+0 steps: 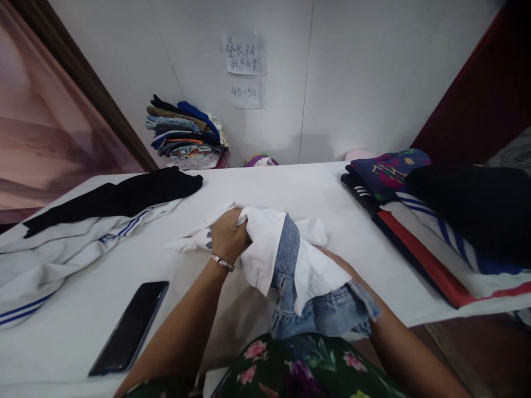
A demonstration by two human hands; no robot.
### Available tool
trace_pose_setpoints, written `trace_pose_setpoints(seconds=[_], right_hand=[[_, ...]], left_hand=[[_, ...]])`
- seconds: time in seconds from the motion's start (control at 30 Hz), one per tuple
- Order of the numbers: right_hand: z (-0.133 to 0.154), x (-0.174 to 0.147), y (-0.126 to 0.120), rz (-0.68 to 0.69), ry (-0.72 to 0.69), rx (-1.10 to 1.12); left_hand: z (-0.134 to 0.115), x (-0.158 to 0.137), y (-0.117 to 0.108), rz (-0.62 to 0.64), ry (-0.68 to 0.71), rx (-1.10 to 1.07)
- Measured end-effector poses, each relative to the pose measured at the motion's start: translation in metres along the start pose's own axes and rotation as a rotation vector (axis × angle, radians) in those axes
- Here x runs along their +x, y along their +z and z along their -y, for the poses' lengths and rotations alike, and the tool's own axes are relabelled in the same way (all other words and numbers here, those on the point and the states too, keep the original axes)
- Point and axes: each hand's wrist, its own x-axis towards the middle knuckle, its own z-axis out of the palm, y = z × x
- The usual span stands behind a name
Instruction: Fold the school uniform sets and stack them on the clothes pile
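A white garment with blue denim panels is bunched up over the near middle of the table. Closed around a fold of its white cloth is my left hand, with a metal band at the wrist. My right forearm reaches in from the right under the cloth. The garment covers my right hand, so its fingers do not show. A denim edge of the garment hangs close to my floral top.
Black clothing and white clothing with blue stripes lie at left, near a phone. Folded clothes are stacked at right. Another clothes pile stands behind the table. Handwritten paper signs are on the wall.
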Motion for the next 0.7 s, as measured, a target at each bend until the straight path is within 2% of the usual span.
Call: trace_pose_setpoints(seconds=[0.1, 0.23, 0.33, 0.4, 0.43, 0.53, 0.57, 0.63, 0.7], right_hand=[[0.005, -0.004, 0.008, 0.09, 0.026, 0.103], [0.008, -0.006, 0.014, 0.15, 0.051, 0.314], [0.0, -0.004, 0.009, 0.151, 0.071, 0.431], [-0.007, -0.001, 0.003, 0.108, 0.087, 0.472], [-0.01, 0.001, 0.0, 0.069, 0.103, 0.475], [-0.014, 0.004, -0.007, -0.073, 0.154, 0.456], [-0.014, 0.005, -0.008, -0.107, 0.154, 0.44], [-0.013, 0.006, -0.009, -0.141, 0.128, 0.376], [-0.011, 0.009, -0.01, -0.164, 0.065, 0.272]], left_hand=[[-0.007, 0.026, 0.01, -0.018, 0.036, -0.054], [-0.021, 0.063, 0.029, -0.153, 0.038, -0.326], [-0.032, 0.069, 0.048, -0.212, -0.007, -0.465], [-0.037, 0.052, 0.062, -0.094, 0.037, -0.437], [-0.039, 0.038, 0.069, 0.031, 0.089, -0.391], [-0.043, -0.018, 0.087, 0.535, 0.304, -0.214], [-0.044, -0.036, 0.09, 0.64, 0.352, -0.165], [-0.044, -0.063, 0.09, 0.691, 0.389, -0.147], [-0.044, -0.074, 0.081, 0.666, 0.391, -0.214]])
